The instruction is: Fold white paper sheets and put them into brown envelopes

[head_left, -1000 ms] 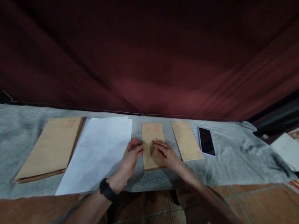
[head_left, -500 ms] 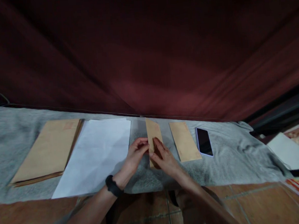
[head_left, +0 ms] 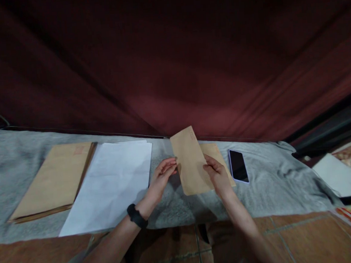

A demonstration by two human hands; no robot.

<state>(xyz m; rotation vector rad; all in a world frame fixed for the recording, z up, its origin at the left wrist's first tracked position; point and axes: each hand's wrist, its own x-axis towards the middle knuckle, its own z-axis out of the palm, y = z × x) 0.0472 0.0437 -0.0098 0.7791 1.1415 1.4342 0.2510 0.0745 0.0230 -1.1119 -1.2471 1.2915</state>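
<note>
A brown paper envelope with faint red print near its top edge is lifted and slightly tilted between my hands. My right hand pinches its right edge, thumb on the front face and the other fingers behind. At the left edge, my left hand, with a black band on the wrist, has its curled fingertips closed on the paper. A second brown envelope lies partly hidden behind the held one and my right hand.
Left of my hands lie white paper sheets and a stack of larger brown envelopes. A phone rests to the right. All are on a grey cloth, with a dark red curtain hanging behind and tiled floor in front.
The envelope, which stood narrow and folded or edge-on between my hands, now shows its broad face. My right hand has moved right with its edge, covering part of the second envelope.
</note>
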